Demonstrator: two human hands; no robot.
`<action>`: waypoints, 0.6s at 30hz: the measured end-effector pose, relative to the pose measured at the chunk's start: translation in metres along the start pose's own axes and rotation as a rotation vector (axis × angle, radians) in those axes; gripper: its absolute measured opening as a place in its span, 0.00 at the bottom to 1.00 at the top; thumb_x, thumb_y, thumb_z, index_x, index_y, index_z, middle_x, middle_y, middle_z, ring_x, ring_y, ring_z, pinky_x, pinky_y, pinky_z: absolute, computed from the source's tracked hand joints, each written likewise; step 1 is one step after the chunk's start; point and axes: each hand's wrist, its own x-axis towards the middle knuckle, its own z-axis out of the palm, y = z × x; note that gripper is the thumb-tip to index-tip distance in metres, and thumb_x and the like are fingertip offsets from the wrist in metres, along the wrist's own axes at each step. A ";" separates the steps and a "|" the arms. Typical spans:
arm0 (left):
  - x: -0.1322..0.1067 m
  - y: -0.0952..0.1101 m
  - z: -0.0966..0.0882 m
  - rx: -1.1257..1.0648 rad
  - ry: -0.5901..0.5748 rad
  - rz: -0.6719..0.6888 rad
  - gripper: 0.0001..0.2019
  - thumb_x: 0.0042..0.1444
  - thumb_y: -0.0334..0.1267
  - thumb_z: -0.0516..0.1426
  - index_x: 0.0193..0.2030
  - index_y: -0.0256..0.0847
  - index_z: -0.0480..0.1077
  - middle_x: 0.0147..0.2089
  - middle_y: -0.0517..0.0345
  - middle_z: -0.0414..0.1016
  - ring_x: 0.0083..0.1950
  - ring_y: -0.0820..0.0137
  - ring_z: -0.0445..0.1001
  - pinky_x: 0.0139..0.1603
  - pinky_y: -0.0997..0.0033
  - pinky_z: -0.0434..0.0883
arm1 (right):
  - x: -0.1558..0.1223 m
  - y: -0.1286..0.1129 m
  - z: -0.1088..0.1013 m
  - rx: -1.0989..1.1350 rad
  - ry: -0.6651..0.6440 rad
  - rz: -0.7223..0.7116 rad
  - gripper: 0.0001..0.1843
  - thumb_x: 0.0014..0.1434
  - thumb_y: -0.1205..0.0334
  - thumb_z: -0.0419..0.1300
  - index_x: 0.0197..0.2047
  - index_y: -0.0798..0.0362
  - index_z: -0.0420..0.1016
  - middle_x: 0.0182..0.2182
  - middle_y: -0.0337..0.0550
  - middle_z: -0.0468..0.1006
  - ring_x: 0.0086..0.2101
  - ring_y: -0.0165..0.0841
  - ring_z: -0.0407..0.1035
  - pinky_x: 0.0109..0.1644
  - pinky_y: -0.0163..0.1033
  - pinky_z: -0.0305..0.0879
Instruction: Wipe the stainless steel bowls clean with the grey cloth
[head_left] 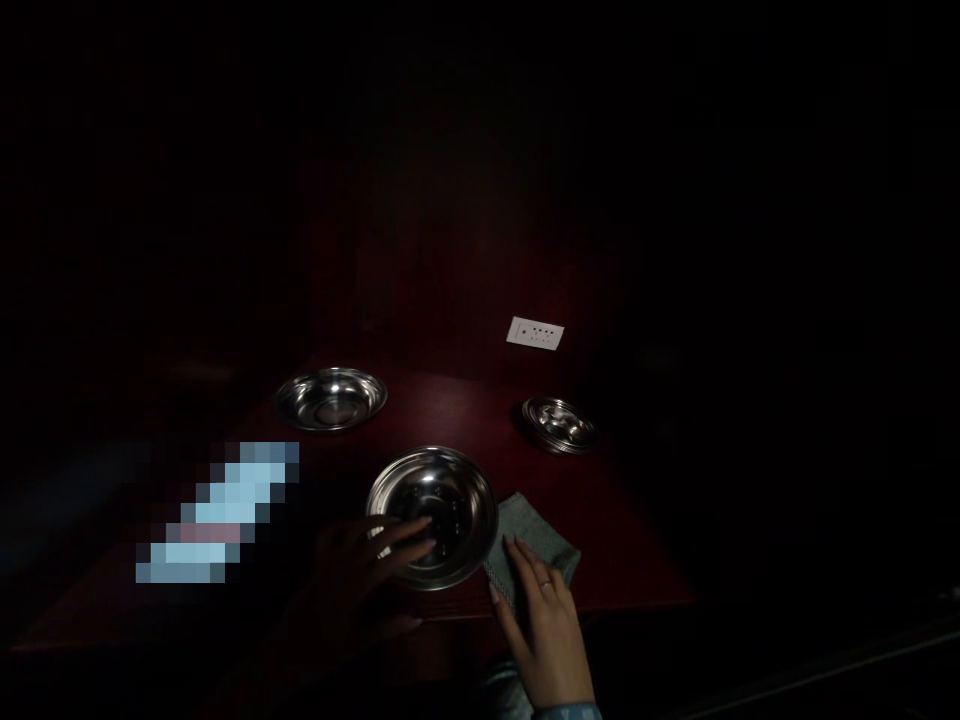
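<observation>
A shiny steel bowl [469,548] stands near the front edge of the dark red table. My left hand [367,570], mostly in shadow, reaches over its left side with fingers stretched out across the inside; I cannot tell whether they touch the metal. The thumb lies apart, below the rim. Just right of the bowl is a folded grey-green cloth [536,530]. On that cloth my right hand [544,620] rests with its fingers extended, a ring on one of them.
Farther back on the table [442,410] sit a wide steel dish [334,412] at left and a small stack of steel dishes [559,425] at right. A pixelated bright patch [225,515] covers something at left. Behind is a white socket plate [535,333]. Surroundings are very dark.
</observation>
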 end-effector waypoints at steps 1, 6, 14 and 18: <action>0.001 -0.001 0.000 -0.022 0.057 -0.056 0.28 0.60 0.56 0.60 0.67 0.62 0.68 0.70 0.56 0.69 0.68 0.51 0.66 0.67 0.44 0.60 | 0.005 0.002 -0.003 0.017 0.005 0.016 0.29 0.68 0.48 0.56 0.70 0.43 0.67 0.62 0.48 0.75 0.56 0.51 0.73 0.61 0.58 0.71; 0.020 -0.008 0.021 -0.299 0.392 -0.427 0.29 0.66 0.52 0.53 0.72 0.51 0.59 0.76 0.49 0.56 0.74 0.51 0.58 0.72 0.43 0.60 | 0.031 0.015 -0.011 0.055 0.037 0.126 0.21 0.65 0.55 0.57 0.58 0.48 0.81 0.51 0.51 0.83 0.48 0.49 0.77 0.56 0.54 0.75; 0.034 0.012 0.037 -0.655 0.398 -0.606 0.41 0.58 0.49 0.62 0.74 0.44 0.49 0.74 0.40 0.58 0.74 0.51 0.60 0.74 0.44 0.58 | 0.031 0.021 -0.010 0.019 0.205 0.135 0.21 0.66 0.55 0.54 0.52 0.54 0.83 0.45 0.53 0.85 0.44 0.44 0.80 0.51 0.48 0.77; 0.037 0.014 0.029 -0.720 0.338 -0.614 0.39 0.59 0.42 0.58 0.75 0.42 0.46 0.74 0.39 0.57 0.74 0.53 0.62 0.75 0.44 0.56 | 0.027 0.014 -0.007 0.022 0.250 0.153 0.22 0.66 0.52 0.53 0.51 0.54 0.83 0.43 0.53 0.86 0.42 0.45 0.80 0.48 0.48 0.78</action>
